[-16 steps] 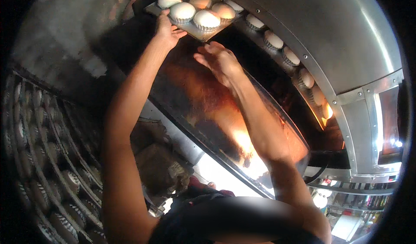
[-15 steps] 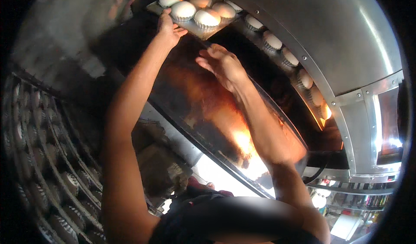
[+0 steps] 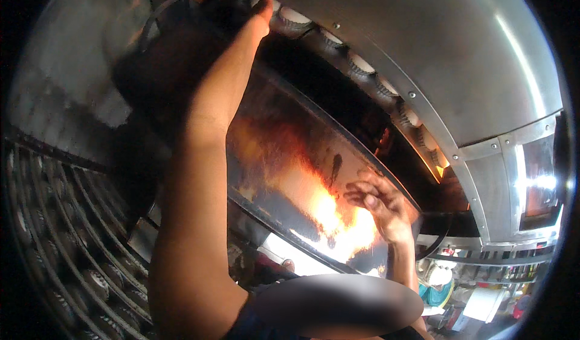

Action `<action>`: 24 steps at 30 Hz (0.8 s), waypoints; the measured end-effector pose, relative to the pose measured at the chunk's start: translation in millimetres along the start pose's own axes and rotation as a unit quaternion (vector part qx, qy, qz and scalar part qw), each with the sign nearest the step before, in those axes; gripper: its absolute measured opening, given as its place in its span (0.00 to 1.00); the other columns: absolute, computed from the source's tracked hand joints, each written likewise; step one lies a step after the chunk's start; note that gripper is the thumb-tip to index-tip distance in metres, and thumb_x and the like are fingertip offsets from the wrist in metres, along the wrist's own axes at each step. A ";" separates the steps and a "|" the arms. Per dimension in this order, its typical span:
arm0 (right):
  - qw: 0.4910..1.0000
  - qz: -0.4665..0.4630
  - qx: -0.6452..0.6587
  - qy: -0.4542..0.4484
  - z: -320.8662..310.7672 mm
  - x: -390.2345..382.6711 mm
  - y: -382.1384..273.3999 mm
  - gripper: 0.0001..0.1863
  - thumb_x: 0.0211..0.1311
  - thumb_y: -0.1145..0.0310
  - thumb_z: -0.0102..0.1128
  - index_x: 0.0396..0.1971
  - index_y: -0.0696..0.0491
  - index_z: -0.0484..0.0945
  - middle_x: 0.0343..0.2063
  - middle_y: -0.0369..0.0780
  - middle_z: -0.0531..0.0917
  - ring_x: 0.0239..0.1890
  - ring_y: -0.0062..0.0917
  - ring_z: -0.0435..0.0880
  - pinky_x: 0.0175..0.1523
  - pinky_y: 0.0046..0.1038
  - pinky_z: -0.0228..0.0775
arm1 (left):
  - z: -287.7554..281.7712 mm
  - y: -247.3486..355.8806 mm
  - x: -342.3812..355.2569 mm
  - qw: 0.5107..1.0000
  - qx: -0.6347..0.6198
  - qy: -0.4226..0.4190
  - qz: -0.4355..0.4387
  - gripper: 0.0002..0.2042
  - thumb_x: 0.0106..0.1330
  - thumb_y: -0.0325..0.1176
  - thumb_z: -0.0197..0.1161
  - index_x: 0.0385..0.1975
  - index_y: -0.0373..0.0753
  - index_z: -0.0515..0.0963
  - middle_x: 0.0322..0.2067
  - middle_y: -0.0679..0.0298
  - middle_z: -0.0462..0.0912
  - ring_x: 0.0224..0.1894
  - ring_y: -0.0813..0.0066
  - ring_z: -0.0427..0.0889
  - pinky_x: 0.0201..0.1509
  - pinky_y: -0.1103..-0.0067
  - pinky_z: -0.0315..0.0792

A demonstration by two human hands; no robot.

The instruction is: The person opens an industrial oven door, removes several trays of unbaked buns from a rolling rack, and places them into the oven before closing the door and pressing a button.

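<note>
My left hand [image 3: 264,15] reaches up to the oven opening, right at pale domed buns [image 3: 295,17] in fluted tins. Its thumb side shows, but its other fingers are hidden, and so is most of the tray there. Lower on the right, my right hand [image 3: 382,204] hangs over the lowered oven door [image 3: 284,159]. Its fingers are loosely bent and apart, slightly blurred, with nothing in them. A row of similar buns [image 3: 362,64] runs along the opening, on a tray edge [image 3: 436,172] lit yellow at its right end.
A riveted steel hood [image 3: 417,44] curves over the opening. Bright orange glare [image 3: 329,213] lies on the door. At lower left stands a wire rack [image 3: 78,237] with several fluted tins. Shelves with goods [image 3: 507,273] are at lower right.
My left hand has moved up and inward, and the tray of buns it held has gone into the oven, mostly out of sight. My right hand has drawn back toward me, down and right.
</note>
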State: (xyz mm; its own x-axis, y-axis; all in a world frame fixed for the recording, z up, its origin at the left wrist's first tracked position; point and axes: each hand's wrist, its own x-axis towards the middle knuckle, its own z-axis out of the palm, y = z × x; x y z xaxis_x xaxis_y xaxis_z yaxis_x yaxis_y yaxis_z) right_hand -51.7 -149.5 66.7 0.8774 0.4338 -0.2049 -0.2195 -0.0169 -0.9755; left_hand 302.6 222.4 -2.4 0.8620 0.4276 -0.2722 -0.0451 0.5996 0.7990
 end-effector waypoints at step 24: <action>0.247 -0.414 -0.587 0.651 -347.5 -354.0 -201.4 0.23 0.58 0.60 0.62 0.52 0.52 0.73 0.50 0.46 0.76 0.55 0.40 0.72 0.59 0.38 0.65 | -0.4 22.0 -428.5 0.941 -0.074 -0.262 0.200 0.25 0.72 0.45 0.45 0.64 0.36 0.61 0.55 0.60 0.73 0.58 0.69 0.70 0.66 0.68 0.61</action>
State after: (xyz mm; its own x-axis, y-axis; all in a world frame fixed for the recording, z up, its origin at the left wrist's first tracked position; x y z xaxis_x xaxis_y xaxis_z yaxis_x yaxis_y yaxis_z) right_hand -169.8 -612.7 307.7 -0.0237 0.0828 0.9963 -0.1312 -0.9882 0.0791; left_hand -68.0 52.7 131.6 0.8903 0.2706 0.3664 -0.4549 0.5659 0.6876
